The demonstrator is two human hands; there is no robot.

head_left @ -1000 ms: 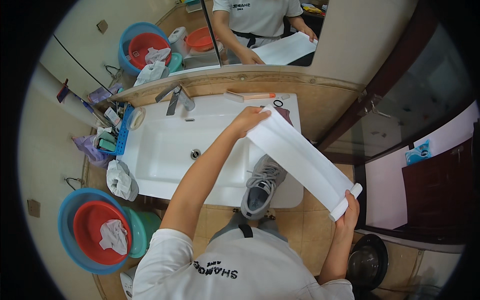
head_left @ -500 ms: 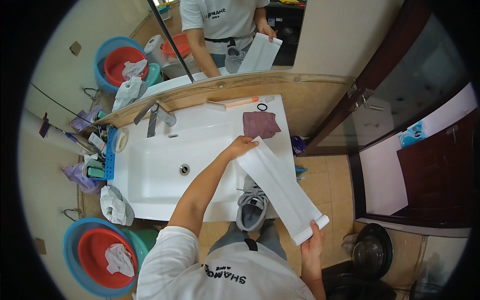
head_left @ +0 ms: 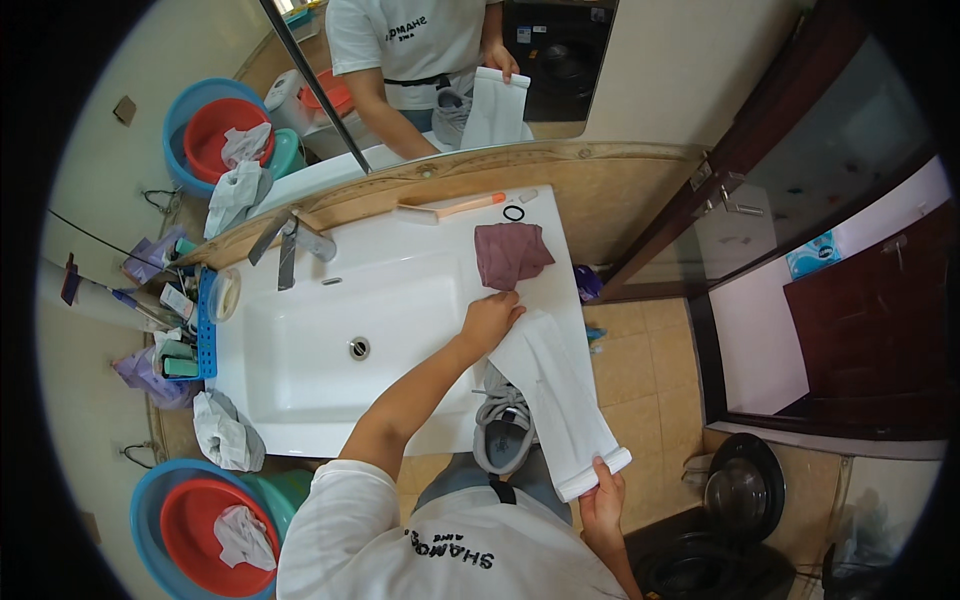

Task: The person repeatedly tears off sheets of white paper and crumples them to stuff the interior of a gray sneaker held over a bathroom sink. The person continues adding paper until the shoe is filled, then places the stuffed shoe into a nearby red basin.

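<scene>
A long white sheet (head_left: 556, 405), paper or thin cloth, slants across the sink counter's front right corner. Its near end is wound into a small roll (head_left: 618, 462), and my right hand (head_left: 602, 500) is closed on that. At the far end, my left hand (head_left: 490, 322) has its fingers curled on the sheet's edge, partly hidden by the hand itself. A grey lace-up shoe (head_left: 503, 435) rests at the counter's front edge, just left of the sheet, which covers part of it. Beyond my left hand lies a folded mauve cloth (head_left: 510, 254).
The white sink (head_left: 300, 385) has a metal faucet (head_left: 288, 255) at the back. A brush (head_left: 455, 207) and a black ring (head_left: 513, 213) lie by the mirror. Blue and red basins (head_left: 190, 520) stand at lower left. A blue basket (head_left: 207, 325) holds bottles. An open door (head_left: 740, 180) is at right.
My left hand has moved slightly down and right, and the sheet has gone from taut to slacker. My right hand with the roll has shifted left a little. The whole view has turned slightly.
</scene>
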